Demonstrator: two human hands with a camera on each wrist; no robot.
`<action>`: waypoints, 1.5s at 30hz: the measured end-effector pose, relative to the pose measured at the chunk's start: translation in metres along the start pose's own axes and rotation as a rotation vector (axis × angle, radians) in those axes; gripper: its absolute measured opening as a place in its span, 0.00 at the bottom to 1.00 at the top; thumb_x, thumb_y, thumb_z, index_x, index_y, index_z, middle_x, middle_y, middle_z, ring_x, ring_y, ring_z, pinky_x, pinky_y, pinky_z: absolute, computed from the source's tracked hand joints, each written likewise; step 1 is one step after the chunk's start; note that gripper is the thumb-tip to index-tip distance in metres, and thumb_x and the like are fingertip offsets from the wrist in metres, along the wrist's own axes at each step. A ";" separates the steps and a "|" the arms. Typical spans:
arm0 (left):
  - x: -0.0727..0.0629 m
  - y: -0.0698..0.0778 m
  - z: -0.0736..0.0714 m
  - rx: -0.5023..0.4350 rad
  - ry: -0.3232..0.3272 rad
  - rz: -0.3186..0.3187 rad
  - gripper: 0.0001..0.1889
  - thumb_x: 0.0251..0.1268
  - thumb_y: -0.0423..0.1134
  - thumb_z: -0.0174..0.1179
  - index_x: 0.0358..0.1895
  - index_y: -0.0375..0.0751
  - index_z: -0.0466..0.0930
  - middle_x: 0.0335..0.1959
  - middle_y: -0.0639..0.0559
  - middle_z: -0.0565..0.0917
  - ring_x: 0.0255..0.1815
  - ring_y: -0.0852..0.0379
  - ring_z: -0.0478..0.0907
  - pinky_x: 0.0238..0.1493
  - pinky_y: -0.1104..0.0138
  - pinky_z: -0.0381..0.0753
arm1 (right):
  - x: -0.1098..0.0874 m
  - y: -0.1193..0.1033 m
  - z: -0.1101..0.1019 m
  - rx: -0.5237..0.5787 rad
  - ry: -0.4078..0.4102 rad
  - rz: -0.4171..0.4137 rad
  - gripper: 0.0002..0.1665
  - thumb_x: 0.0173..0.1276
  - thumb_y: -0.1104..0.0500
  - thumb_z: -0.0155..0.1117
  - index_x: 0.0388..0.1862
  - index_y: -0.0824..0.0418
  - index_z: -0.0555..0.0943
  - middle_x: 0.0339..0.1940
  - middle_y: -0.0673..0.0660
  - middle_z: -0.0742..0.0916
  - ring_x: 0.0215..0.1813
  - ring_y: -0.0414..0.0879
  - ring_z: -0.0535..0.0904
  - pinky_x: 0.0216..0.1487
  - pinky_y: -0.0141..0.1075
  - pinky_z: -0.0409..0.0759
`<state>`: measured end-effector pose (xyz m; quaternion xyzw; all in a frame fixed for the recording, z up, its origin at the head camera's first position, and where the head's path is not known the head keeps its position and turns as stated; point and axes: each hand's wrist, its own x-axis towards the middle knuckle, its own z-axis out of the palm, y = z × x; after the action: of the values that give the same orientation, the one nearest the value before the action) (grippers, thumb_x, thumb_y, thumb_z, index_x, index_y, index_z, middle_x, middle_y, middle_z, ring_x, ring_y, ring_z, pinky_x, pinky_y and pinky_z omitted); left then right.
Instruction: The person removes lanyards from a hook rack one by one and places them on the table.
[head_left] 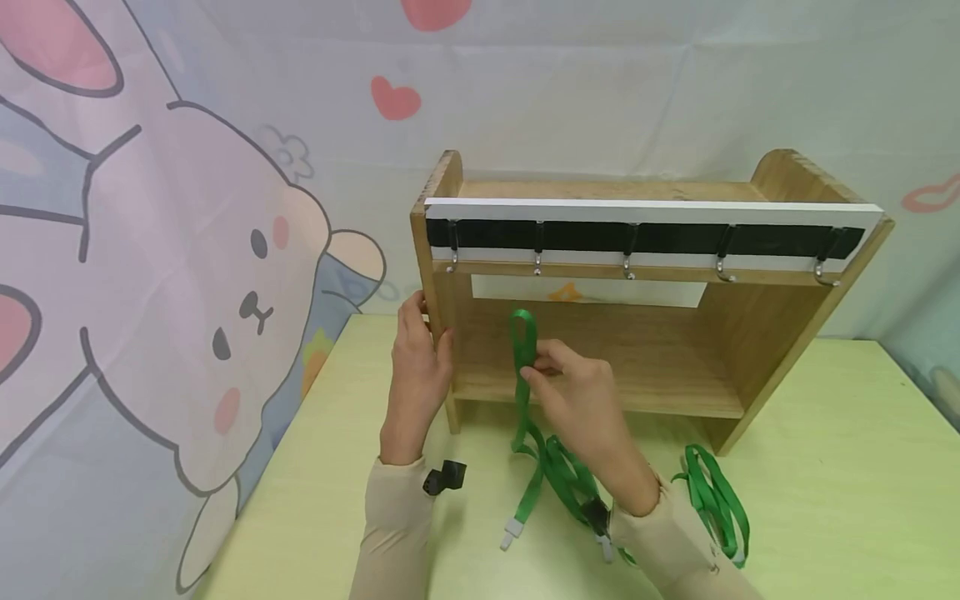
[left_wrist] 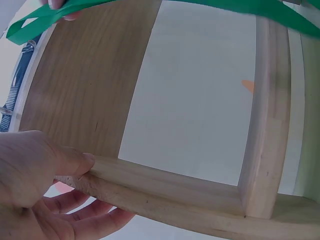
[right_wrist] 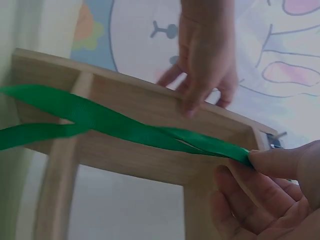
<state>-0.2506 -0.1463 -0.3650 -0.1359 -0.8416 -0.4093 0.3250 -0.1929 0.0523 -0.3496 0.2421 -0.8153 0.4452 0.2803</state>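
My right hand (head_left: 588, 408) pinches a green lanyard (head_left: 523, 354) between thumb and fingers, near its looped upper end. The loop sticks up in front of the shelf's opening, and the strap hangs down toward the table. In the right wrist view the green strap (right_wrist: 115, 120) stretches away from the fingertips, flat and slightly twisted. My left hand (head_left: 416, 375) grips the left side panel of a small wooden shelf (head_left: 592, 400). Its thumb lies on the inner face, with the fingers (left_wrist: 100, 225) around the outside. Across the shelf's upper front runs a black strip (head_left: 585, 239) with several silver hooks.
More green lanyards (head_left: 562, 475) with white clips lie in a tangle on the table (head_left: 825, 517) under my right hand. Another folded green lanyard (head_left: 716, 500) lies right of my right forearm. Behind the shelf hangs a cartoon-printed cloth (head_left: 585, 100).
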 end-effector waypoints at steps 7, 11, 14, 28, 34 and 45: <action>0.001 0.000 0.000 -0.003 0.002 0.006 0.27 0.71 0.22 0.57 0.68 0.25 0.57 0.57 0.29 0.71 0.48 0.36 0.77 0.45 0.50 0.83 | -0.011 0.008 0.011 0.010 -0.050 0.014 0.08 0.62 0.72 0.72 0.40 0.67 0.84 0.32 0.58 0.90 0.38 0.53 0.88 0.41 0.47 0.86; 0.001 0.001 0.000 -0.002 0.006 0.011 0.27 0.70 0.22 0.57 0.68 0.24 0.58 0.56 0.29 0.71 0.47 0.36 0.77 0.45 0.50 0.83 | -0.017 0.014 0.017 0.027 -0.078 0.028 0.07 0.62 0.73 0.71 0.39 0.67 0.84 0.33 0.59 0.90 0.37 0.53 0.88 0.43 0.48 0.86; 0.001 0.001 0.000 -0.001 0.012 0.013 0.27 0.70 0.22 0.57 0.68 0.24 0.58 0.56 0.29 0.71 0.46 0.37 0.76 0.44 0.50 0.82 | -0.022 0.018 0.020 0.034 -0.080 0.041 0.08 0.62 0.73 0.72 0.39 0.67 0.85 0.33 0.58 0.90 0.38 0.52 0.88 0.44 0.49 0.85; 0.001 0.002 0.001 -0.007 0.007 0.016 0.27 0.69 0.22 0.58 0.68 0.24 0.58 0.56 0.30 0.71 0.47 0.37 0.75 0.44 0.51 0.81 | -0.043 0.041 0.036 0.012 -0.126 0.136 0.06 0.64 0.70 0.71 0.38 0.63 0.86 0.32 0.54 0.90 0.38 0.48 0.88 0.41 0.44 0.86; 0.002 0.000 0.001 -0.003 0.002 0.010 0.27 0.70 0.22 0.57 0.68 0.24 0.58 0.57 0.29 0.71 0.47 0.37 0.75 0.44 0.51 0.82 | -0.049 0.048 0.037 0.009 -0.192 0.193 0.09 0.63 0.71 0.71 0.41 0.64 0.86 0.34 0.55 0.90 0.38 0.51 0.88 0.40 0.46 0.86; 0.000 0.001 -0.001 -0.007 -0.010 -0.020 0.27 0.70 0.23 0.57 0.68 0.26 0.58 0.57 0.30 0.71 0.47 0.38 0.75 0.43 0.50 0.83 | -0.060 0.059 0.038 -0.059 -0.344 0.237 0.11 0.63 0.72 0.71 0.44 0.66 0.85 0.34 0.58 0.90 0.40 0.54 0.87 0.43 0.48 0.85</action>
<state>-0.2501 -0.1464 -0.3645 -0.1306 -0.8432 -0.4147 0.3163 -0.1969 0.0568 -0.4418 0.2084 -0.8865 0.4033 0.0896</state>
